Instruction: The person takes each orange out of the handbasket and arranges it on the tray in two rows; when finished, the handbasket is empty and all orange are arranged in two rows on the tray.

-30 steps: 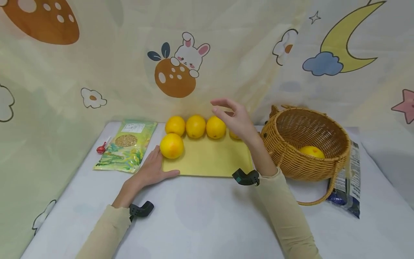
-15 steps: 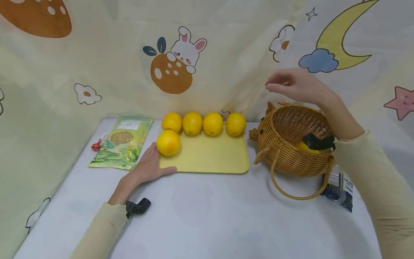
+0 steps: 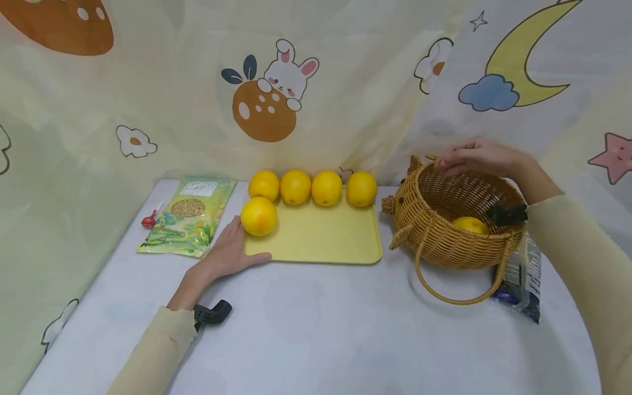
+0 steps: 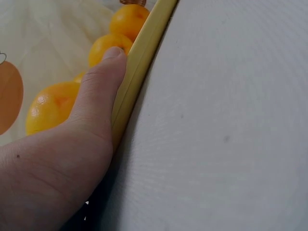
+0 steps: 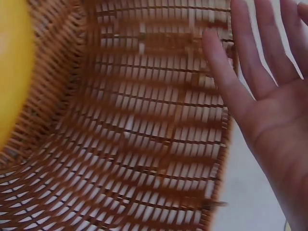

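My left hand (image 3: 228,253) rests at the near left corner of a yellow tray (image 3: 321,236), its thumb laid along the front edge and its fingers by the left side. In the left wrist view that thumb (image 4: 98,89) lies against the tray's rim. One orange (image 3: 259,216) sits on the tray's left side, close to my fingertips; a row of several oranges (image 3: 327,187) lines the back. Over the mouth of a pig-shaped wicker basket (image 3: 444,247) hovers my right hand (image 3: 476,156), fingers spread and holding nothing in the right wrist view. Inside the basket lies an orange (image 3: 470,224).
Left of the tray lies a green and yellow packet (image 3: 190,216) with a red-wrapped lollipop (image 3: 149,220) beside it. A dark packet (image 3: 523,291) lies partly behind the basket. The basket's handle (image 3: 456,300) hangs down onto the white table (image 3: 316,323).
My right hand has swung right from over the tray's back oranges to above the basket, then lowered toward its mouth. The left hand stays at the tray.
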`<state>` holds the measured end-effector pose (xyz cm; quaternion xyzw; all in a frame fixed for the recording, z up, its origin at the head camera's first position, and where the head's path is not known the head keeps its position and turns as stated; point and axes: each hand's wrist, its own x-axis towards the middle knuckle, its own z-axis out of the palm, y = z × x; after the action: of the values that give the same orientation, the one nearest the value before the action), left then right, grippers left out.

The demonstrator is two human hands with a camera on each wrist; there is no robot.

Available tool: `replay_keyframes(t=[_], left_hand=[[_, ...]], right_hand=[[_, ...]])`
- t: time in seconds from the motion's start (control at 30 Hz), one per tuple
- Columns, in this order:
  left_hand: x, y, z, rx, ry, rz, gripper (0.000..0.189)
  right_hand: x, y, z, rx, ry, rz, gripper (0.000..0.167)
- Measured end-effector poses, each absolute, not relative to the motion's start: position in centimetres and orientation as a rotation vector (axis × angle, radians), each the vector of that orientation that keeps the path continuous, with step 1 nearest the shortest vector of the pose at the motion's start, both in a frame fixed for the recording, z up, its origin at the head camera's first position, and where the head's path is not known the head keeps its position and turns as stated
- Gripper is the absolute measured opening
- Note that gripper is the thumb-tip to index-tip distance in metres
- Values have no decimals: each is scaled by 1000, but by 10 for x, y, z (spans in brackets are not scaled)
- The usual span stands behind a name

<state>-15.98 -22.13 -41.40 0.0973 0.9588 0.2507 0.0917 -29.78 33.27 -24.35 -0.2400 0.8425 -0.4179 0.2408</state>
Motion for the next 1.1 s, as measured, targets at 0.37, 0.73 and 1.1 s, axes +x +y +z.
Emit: replay_keyframes(t=[0.37, 0.73, 1.1], left_hand=[[-163, -221, -411, 304, 2854, 753, 122], [-161, -221, -414, 298, 2850, 745, 122], [-159, -220, -411, 287, 2849, 736, 122]], right_hand=[[-301, 320, -267, -428, 1880, -872, 39], [-300, 320, -280, -337, 1695, -879, 52], [-302, 317, -293, -283, 1466, -829, 62]])
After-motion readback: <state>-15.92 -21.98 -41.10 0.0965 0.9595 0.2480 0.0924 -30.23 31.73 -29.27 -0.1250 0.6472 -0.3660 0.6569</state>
